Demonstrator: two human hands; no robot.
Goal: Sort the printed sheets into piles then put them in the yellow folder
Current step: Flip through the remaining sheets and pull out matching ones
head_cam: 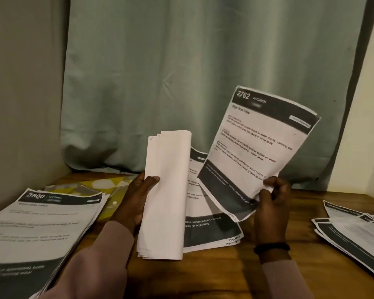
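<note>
A single printed sheet [257, 147] headed 2762 is pinched at its lower edge by the right hand [271, 201]; the folded-back stack [166, 195] is gripped by the left hand [138, 197]. The yellow folder [108, 188] lies beyond the left grip, partly covered by the pile headed 3800 [41, 223]. Risk: with so low a pinch, the sheet may flop or crease; misfiling on the wrong pile is possible.

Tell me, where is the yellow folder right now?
The yellow folder lies flat on the wooden table at the back left, partly under the left pile, just beyond the left hand.
</note>
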